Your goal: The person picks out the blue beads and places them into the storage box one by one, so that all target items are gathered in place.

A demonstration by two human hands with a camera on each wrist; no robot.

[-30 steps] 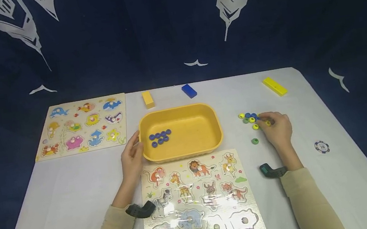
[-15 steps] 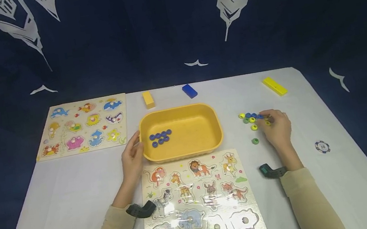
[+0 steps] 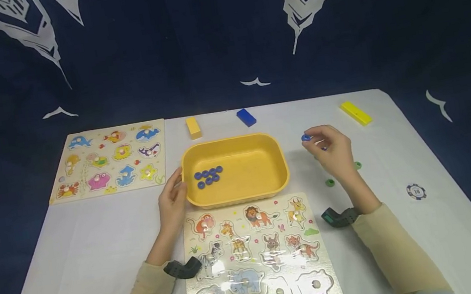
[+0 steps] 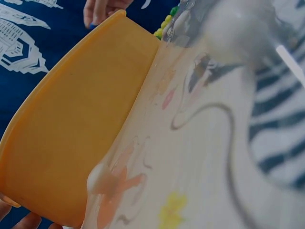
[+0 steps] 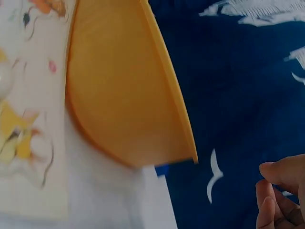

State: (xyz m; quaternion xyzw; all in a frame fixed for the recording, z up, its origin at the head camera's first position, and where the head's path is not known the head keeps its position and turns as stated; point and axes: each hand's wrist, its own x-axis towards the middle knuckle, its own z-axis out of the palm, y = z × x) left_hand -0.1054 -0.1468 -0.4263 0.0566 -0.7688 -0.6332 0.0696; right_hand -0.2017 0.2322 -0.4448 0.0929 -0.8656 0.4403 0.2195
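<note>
A small blue bead [image 3: 305, 137] is pinched between the thumb and fingertips of my right hand [image 3: 332, 150], raised over the table right of the yellow tray [image 3: 262, 173]. In the right wrist view, the fingers [image 5: 281, 174] show but the bead does not. My left hand [image 3: 172, 204] touches the tray's left end; in the left wrist view its fingertips [image 4: 28, 222] rest at the outside of the wall. Several blue beads [image 3: 206, 173] lie in the tray's left part. Green beads [image 3: 329, 182] are on the table, and my right hand hides most of the loose pile.
An animal peg puzzle [image 3: 259, 260] lies in front of the tray, and a sea-animal puzzle [image 3: 109, 160] at the back left. Toward the back are an orange block [image 3: 193, 128], a blue block [image 3: 246, 117] and a yellow block [image 3: 356, 113]. A poker chip [image 3: 416, 191] lies at right.
My right hand has lifted from the bead pile and moved left and up, carrying a blue bead. My left hand stays at the tray's end. The whole view has shifted slightly.
</note>
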